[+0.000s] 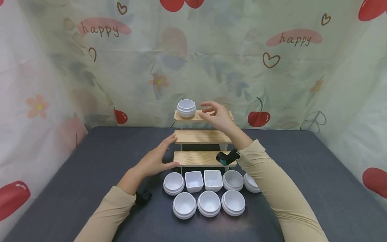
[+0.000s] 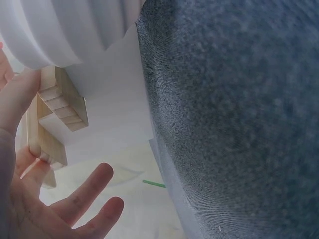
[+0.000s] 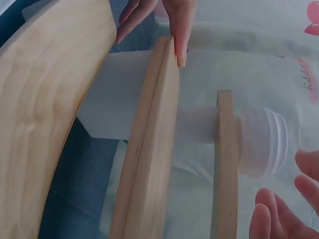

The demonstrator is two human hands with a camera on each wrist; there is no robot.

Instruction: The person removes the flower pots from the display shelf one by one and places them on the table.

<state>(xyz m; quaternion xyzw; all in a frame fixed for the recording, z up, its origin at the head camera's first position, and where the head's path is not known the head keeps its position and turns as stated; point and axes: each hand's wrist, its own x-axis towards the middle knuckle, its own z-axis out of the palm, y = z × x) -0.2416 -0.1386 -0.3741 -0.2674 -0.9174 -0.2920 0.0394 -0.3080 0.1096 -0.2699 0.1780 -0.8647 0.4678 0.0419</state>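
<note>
Three-tier wooden rack mid-table on dark cloth, used as landmark. Top shelf: one round white bowl at left end, upside down by the look of it. Right hand over top shelf just right of that bowl, fingers spread and relaxed, gripping nothing; small gap to the bowl, not touching. Right wrist view: same bowl past the top shelf edge, fingertips near it, apart. Left hand at rack's left side, between middle and bottom shelves, fingers straight; fingertip at middle shelf's left end, thumb against bottom shelf's left end. Left wrist view: thumb on the shelf end grain, other fingers loose and extended, holding nothing. In front of rack, two rows of white dishes: back row has round dish, two square cups and side by side, round dish, and one more round dish partly hidden by the right sleeve; front row has three round dishes touching or nearly so. Black wrist cameras on both forearms. Patterned curtain behind rack.
</note>
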